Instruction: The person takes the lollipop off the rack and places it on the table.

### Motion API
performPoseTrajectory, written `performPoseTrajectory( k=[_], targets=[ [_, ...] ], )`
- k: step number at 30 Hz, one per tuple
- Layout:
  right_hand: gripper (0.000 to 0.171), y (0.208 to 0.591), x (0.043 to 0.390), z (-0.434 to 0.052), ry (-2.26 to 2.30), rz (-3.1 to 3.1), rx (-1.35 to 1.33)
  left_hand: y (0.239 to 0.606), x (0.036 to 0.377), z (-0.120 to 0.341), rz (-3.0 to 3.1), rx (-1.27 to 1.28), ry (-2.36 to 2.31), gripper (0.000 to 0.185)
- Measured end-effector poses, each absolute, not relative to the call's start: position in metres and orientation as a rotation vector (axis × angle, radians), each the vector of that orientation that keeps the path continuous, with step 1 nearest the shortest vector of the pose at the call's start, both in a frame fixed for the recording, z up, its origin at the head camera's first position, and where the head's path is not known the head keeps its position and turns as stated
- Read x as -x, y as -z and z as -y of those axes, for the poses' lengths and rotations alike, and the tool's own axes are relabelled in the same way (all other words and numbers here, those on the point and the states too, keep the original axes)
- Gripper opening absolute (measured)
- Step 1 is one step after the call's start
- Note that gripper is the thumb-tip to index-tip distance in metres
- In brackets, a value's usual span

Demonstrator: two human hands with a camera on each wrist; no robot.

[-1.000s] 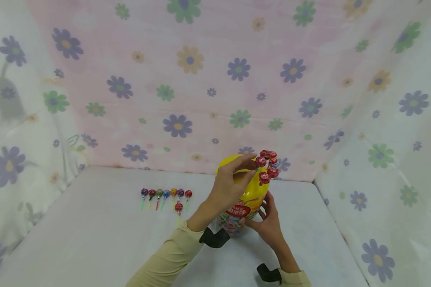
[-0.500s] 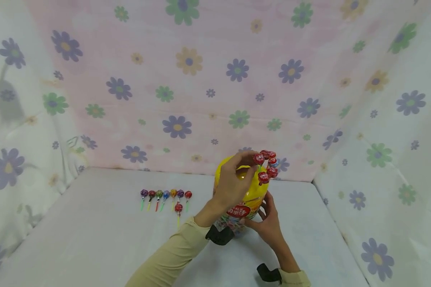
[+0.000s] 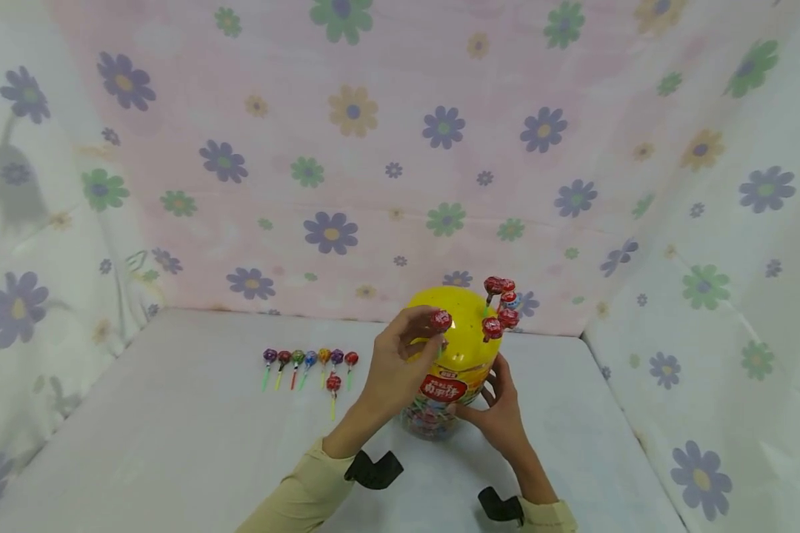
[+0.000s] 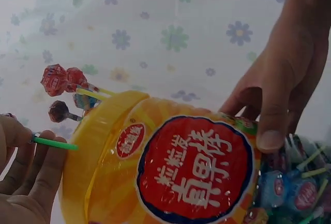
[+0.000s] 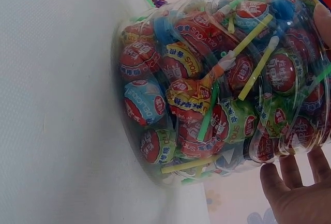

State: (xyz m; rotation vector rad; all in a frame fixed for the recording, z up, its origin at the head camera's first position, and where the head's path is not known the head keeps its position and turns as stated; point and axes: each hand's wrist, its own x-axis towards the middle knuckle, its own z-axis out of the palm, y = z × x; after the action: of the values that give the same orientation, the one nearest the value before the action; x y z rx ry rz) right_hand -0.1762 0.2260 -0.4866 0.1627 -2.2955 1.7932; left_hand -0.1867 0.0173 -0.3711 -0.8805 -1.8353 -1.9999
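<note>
In the head view my left hand (image 3: 400,363) pinches a red-wrapped lollipop (image 3: 441,320) over the near left of a yellow jar lid (image 3: 467,314). Its green stick (image 4: 58,144) points at the lid's top in the left wrist view. Several lollipops (image 3: 492,328) stand out from the lid's right side, heads outward. My right hand (image 3: 503,422) grips the jar (image 3: 436,418) around its lower right, thumb in front and fingers behind. Seen from the right wrist, the clear jar wall (image 5: 207,100) shows many wrapped lollipops inside, with the fingers (image 5: 292,177) against its side.
On the white table (image 3: 173,444), left of the jar, lies a row of lollipops (image 3: 310,359) in several colours. One more red lollipop (image 3: 333,383) lies just in front of that row. A flowered cloth (image 3: 373,185) hangs behind and along both sides.
My left hand has pulled back left and down from beside the lollipops at the lid's right, bringing its red lollipop along. The right hand and the jar have stayed in place.
</note>
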Motion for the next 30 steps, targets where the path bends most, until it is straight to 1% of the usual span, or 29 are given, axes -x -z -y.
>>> performPoseTrajectory(
  k=[7, 16, 23, 30],
  targets=[
    [0.104, 0.486, 0.176, -0.226, -1.778, 2.295, -0.164, 0.394, 0.175, 0.018, 1.926, 0.71, 1.984, 0.036],
    [0.104, 0.488, 0.176, -0.224, -1.781, 2.294, -0.163, 0.458, 0.174, 0.07, 2.131, 0.44, 1.99, 0.038],
    [0.102, 0.486, 0.175, -0.224, -1.797, 2.298, -0.161, 0.503, 0.181, 0.11, 2.345, 0.205, 1.843, 0.036],
    [0.102, 0.485, 0.175, -0.224, -1.811, 2.296, -0.158, 0.523, 0.2, 0.136, 2.597, 0.045, 1.516, 0.032]
  ],
)
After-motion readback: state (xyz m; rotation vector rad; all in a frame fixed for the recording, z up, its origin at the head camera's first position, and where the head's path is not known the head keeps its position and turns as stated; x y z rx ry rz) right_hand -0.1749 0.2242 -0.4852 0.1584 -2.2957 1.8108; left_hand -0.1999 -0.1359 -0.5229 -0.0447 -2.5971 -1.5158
